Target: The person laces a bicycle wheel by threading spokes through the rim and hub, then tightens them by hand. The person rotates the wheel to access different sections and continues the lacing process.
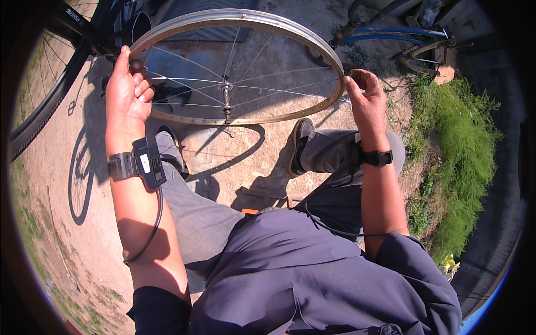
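Observation:
A bare metal bicycle wheel rim (pixel 293 25), without a tyre, is held up in front of me over my shoes. Thin spokes (pixel 188 83) run from it to a hub with an axle (pixel 226 98), and many holes in the rim's lower part have no spoke in them. My left hand (pixel 130 88) grips the rim's left side, thumb up, beside a dark round knob (pixel 136 65). At the rim's right side, my right hand (pixel 366 90) pinches it, or a spoke end there, between thumb and curled fingers; which of these is not clear.
A bicycle wheel with a black tyre (pixel 54 92) stands at the left. A blue bicycle frame (pixel 385 31) lies at the upper right by the feathery green plants (pixel 465 159). Beyond the rim is a dark ridged mat (pixel 201 34) on the ground. A cable runs along each forearm.

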The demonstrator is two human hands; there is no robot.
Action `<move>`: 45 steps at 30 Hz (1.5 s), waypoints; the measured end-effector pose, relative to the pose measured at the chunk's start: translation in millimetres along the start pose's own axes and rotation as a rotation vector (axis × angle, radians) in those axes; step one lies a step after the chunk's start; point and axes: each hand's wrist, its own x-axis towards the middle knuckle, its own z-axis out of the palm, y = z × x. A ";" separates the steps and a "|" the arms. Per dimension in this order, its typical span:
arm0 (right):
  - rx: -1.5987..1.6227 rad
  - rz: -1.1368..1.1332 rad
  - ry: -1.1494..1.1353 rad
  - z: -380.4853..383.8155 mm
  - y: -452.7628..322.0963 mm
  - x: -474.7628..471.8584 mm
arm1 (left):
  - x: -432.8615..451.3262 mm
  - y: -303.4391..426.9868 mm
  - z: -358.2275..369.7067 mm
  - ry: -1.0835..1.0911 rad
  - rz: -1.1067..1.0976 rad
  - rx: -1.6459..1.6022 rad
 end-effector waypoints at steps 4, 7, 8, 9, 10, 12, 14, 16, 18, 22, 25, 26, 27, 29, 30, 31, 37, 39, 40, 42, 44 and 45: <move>0.204 0.184 -0.129 11.9 2.0 -22.7 | 0.9 -0.3 0.6 -0.007 0.009 0.005; 0.236 0.349 -0.289 27.7 1.0 -38.9 | 0.9 -0.4 0.7 -0.005 0.007 0.005; 0.198 0.395 -0.374 32.2 0.9 -39.7 | 0.4 -0.3 0.5 -0.006 0.006 0.007; 0.168 0.423 -0.463 36.7 1.1 -40.2 | -0.2 -0.1 0.3 -0.007 0.005 0.009; 0.186 0.410 -0.514 44.8 1.6 -44.0 | -0.4 0.3 0.3 -0.006 0.006 0.007; 0.217 0.528 -0.585 60.5 4.0 -44.6 | -0.8 0.1 1.1 -0.005 0.009 0.001; 0.308 0.608 -0.606 76.0 6.4 -47.8 | -1.0 0.0 1.8 0.004 0.006 0.002; 0.390 0.669 -0.593 91.8 8.3 -51.7 | -1.0 0.3 2.0 0.009 0.004 0.004; 0.501 0.726 -0.521 106.5 9.5 -54.8 | -0.9 0.3 1.6 0.009 0.004 0.005; 0.650 0.750 -0.451 115.6 11.0 -50.8 | -0.4 0.5 -0.4 -0.012 0.002 0.013; 0.644 0.729 -0.425 114.4 11.0 -47.1 | 0.5 -0.1 0.0 -0.008 0.005 0.019; 0.643 0.725 -0.420 113.3 10.9 -46.5 | 0.7 -0.3 0.2 -0.004 0.009 0.019; 0.646 0.721 -0.417 112.6 10.8 -46.3 | 0.8 -0.4 0.4 0.001 0.014 0.020; 0.656 0.706 -0.397 109.8 10.8 -46.3 | 0.8 -0.6 0.5 0.001 0.010 0.017; 0.662 0.708 -0.383 108.3 11.0 -46.0 | 0.9 -0.7 0.4 0.002 0.008 0.015; 0.655 0.696 -0.379 106.6 11.2 -45.1 | 1.1 -0.6 0.2 0.003 0.006 0.014; 0.655 0.639 -0.292 88.3 15.0 -37.0 | 3.0 -1.3 -1.5 0.000 0.001 0.010; 0.683 0.623 -0.265 78.1 17.8 -34.8 | 2.9 -1.3 -2.0 -0.003 -0.004 0.010; 0.705 0.615 -0.243 74.9 18.9 -34.3 | 2.6 -1.8 -1.7 -0.008 0.009 0.006; 0.725 0.599 -0.238 67.9 19.9 -32.2 | 2.1 -1.2 -1.0 -0.020 0.011 0.005; 0.707 0.612 -0.203 61.5 18.3 -31.4 | 0.5 -1.1 -0.7 -0.017 0.010 0.010; 0.685 0.609 -0.221 56.4 16.5 -31.0 | -0.3 -0.9 -0.8 -0.010 0.008 0.013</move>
